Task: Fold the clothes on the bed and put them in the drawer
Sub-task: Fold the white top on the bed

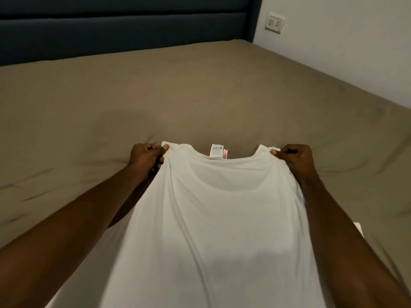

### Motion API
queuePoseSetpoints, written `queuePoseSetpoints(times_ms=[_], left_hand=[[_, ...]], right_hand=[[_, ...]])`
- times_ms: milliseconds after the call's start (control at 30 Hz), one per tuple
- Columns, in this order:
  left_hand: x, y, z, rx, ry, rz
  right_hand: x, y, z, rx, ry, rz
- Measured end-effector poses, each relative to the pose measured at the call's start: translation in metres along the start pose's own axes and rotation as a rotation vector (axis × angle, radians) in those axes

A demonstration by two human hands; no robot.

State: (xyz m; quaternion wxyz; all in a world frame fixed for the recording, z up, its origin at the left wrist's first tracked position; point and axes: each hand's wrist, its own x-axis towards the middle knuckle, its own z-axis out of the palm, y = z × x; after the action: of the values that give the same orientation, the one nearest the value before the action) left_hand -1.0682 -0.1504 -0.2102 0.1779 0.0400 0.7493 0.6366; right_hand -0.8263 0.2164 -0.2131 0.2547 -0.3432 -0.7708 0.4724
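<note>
We hold the white top stretched by its shoulders over the bed.

Our left hand (144, 157) and right hand (294, 157) each have a grip pinched closed on one shoulder strap of the white top (213, 218), thumb over fabric, with the neckline and its care label (219, 150) between them. The top's long axis runs from our hands back toward us, its hem out of view below, while the span between the straps lies across the bed (200, 90). Both hands sit equally near, level with each other. We judge the next move is laying it flat on the brown sheet ahead. No drawer is in view.
</note>
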Motion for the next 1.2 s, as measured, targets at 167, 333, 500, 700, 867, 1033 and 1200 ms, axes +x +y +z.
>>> queuePoseSetpoints(times_ms=[167, 333, 500, 700, 867, 1033, 1200], left_hand=[[0.012, -0.007, 0.005, -0.015, 0.172, -0.004], [0.030, 0.023, 0.002, 0.038, 0.174, -0.242], [0.023, 0.037, 0.011, 0.126, 0.289, -0.030], [0.014, 0.011, 0.029, 0.813, 0.391, 0.442], [0.028, 0.020, 0.023, 1.161, 0.331, 0.530], [0.035, 0.011, 0.019, 0.932, 0.349, 0.490], [0.040, 0.016, 0.003, 0.738, 0.263, 0.381]], right_hand=[[0.028, 0.012, 0.000, 0.246, 0.084, 0.118], [0.042, 0.009, 0.004, 0.295, 0.115, 0.277], [0.035, 0.020, 0.002, 0.226, 0.262, 0.183], [0.032, 0.015, 0.024, -0.346, 0.391, 0.043], [0.037, 0.017, 0.028, -0.529, 0.408, 0.026], [0.037, 0.013, 0.030, -0.582, 0.405, 0.031], [0.030, 0.011, 0.032, -0.509, 0.389, -0.068]])
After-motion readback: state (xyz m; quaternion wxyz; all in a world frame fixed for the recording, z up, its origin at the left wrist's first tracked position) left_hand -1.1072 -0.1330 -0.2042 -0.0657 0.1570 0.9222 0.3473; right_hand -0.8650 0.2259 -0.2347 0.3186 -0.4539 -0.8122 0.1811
